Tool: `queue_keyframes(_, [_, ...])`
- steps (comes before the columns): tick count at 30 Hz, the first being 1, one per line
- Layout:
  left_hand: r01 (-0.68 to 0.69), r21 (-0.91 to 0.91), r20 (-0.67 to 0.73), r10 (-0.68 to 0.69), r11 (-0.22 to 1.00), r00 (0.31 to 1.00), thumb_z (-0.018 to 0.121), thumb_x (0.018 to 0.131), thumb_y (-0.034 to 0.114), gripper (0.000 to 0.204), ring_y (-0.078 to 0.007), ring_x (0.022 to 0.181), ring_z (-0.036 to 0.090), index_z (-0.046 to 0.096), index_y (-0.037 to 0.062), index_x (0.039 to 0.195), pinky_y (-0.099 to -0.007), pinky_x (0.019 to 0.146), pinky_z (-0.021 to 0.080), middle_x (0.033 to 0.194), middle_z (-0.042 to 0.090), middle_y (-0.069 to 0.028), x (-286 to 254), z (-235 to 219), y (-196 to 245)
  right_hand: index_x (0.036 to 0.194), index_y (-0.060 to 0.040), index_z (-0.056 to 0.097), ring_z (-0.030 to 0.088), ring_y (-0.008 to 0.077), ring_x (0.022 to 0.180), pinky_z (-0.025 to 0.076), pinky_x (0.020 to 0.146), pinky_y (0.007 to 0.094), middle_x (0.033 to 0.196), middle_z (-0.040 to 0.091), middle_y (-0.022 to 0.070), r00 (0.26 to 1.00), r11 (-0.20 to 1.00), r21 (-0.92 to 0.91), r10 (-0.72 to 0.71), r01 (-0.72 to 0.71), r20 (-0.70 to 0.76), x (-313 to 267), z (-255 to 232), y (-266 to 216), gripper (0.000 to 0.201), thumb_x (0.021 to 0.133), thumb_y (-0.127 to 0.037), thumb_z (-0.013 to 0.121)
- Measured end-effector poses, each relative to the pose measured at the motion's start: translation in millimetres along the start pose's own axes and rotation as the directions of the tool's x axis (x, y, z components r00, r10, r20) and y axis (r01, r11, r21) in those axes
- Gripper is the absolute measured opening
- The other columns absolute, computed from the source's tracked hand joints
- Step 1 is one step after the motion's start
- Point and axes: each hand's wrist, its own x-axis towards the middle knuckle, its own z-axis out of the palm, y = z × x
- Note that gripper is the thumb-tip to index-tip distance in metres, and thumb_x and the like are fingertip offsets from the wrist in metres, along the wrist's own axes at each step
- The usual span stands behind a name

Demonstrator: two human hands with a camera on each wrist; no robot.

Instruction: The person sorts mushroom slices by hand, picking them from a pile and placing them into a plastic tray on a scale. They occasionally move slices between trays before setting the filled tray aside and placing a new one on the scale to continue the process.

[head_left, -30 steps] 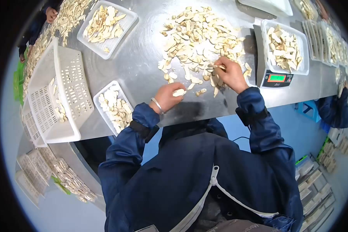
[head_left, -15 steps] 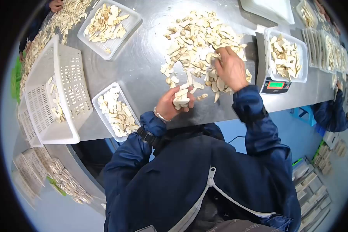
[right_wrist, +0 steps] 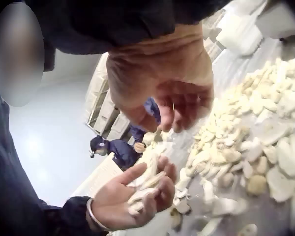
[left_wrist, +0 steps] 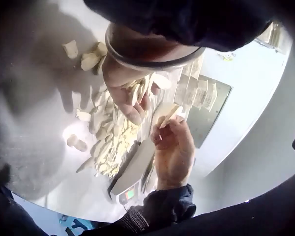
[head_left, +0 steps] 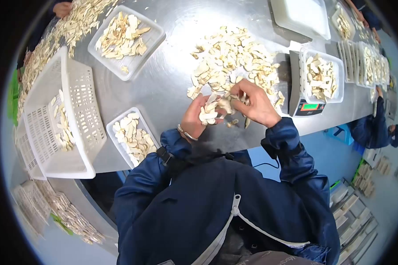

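Sliced mushrooms lie in a loose pile on the metal table, just beyond both hands. My left hand, palm turned up, holds several mushroom slices with its fingers curled round them. Close beside it on the right is my right hand, its thumb and fingers pinching a mushroom slice, plainest in the left wrist view. In the right wrist view, the right hand hangs above the left hand and the slices in its palm. A few stray slices lie near the table edge under the hands.
Right of the pile, a digital scale carries a plastic tray of slices. Leftward are a small tray, a larger tray and a white perforated basket, all with slices. Stacked trays and other people are farther right.
My left hand has turned palm up, showing a handful of slices. My right hand reached into the pile, then came back with a slice towards the left hand.
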Motion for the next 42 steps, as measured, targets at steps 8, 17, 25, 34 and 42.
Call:
queue_keyframes(8, [0.164, -0.125, -0.036, -0.169, 0.979, 0.985, 0.043, 0.101, 0.033, 0.034, -0.0173, 0.083, 0.061, 0.054, 0.0067, 0.12, -0.026, 0.059, 0.046, 0.101, 0.063, -0.0096, 0, -9, 6, 0.088, -0.0019, 0.065, 0.057, 0.0363, 0.089, 0.047, 0.078, 0.0465, 0.093, 0.06, 0.0161, 0.909, 0.726, -0.688, -0.275, -0.019, -0.315, 90, -36, 88, 0.012, 0.078, -0.007, 0.062])
queue_keyframes(17, [0.067, -0.324, -0.037, -0.083, 0.944, 0.996, 0.049, 0.099, 0.018, 0.025, -0.0218, 0.095, 0.063, 0.056, 0.0036, 0.118, -0.028, 0.071, 0.053, 0.112, 0.062, -0.014, 20, -2, -8, 0.083, -0.0016, 0.059, 0.057, 0.0357, 0.083, 0.047, 0.073, 0.0451, 0.084, 0.056, 0.0158, 0.903, 0.821, -0.569, -0.276, 0.045, -0.328, 66, -33, 95, 0.008, 0.08, -0.007, 0.063])
queue_keyframes(25, [-0.043, 0.102, -0.019, 0.045, 0.994, 0.999, 0.041, 0.101, 0.014, 0.026, -0.0232, 0.104, 0.062, 0.056, 0.0023, 0.119, -0.0301, 0.081, 0.055, 0.126, 0.058, -0.0148, 38, 5, -18, 0.088, 0.0002, 0.06, 0.06, 0.0314, 0.075, 0.048, 0.068, 0.0403, 0.084, 0.06, 0.0145, 0.912, 0.908, -0.42, -0.163, -0.011, -0.377, 59, -42, 91, 0.011, 0.083, -0.008, 0.063])
queue_keyframes(34, [-0.058, 0.078, -0.091, 0.065, 0.995, 0.994, 0.035, 0.103, 0.035, 0.041, -0.0217, 0.093, 0.063, 0.054, 0.0016, 0.118, -0.0269, 0.066, 0.053, 0.111, 0.062, -0.0161, 44, 15, 0, 0.101, -0.004, 0.064, 0.057, 0.0342, 0.093, 0.047, 0.08, 0.0428, 0.101, 0.059, 0.0148, 0.915, 0.899, -0.428, -0.246, 0.093, -0.318, 85, -31, 57, 0.024, 0.077, -0.008, 0.063])
queue_keyframes(42, [0.045, -0.086, -0.174, -0.06, 0.995, 0.983, 0.048, 0.099, 0.025, 0.034, -0.0186, 0.083, 0.063, 0.049, 0.0015, 0.124, -0.0257, 0.059, 0.05, 0.105, 0.064, -0.0135, 38, 14, 15, 0.088, -0.0061, 0.059, 0.054, 0.0315, 0.091, 0.043, 0.077, 0.0439, 0.093, 0.055, 0.012, 0.935, 0.781, -0.612, -0.298, 0.123, -0.193, 107, -17, 81, 0.016, 0.073, -0.008, 0.063])
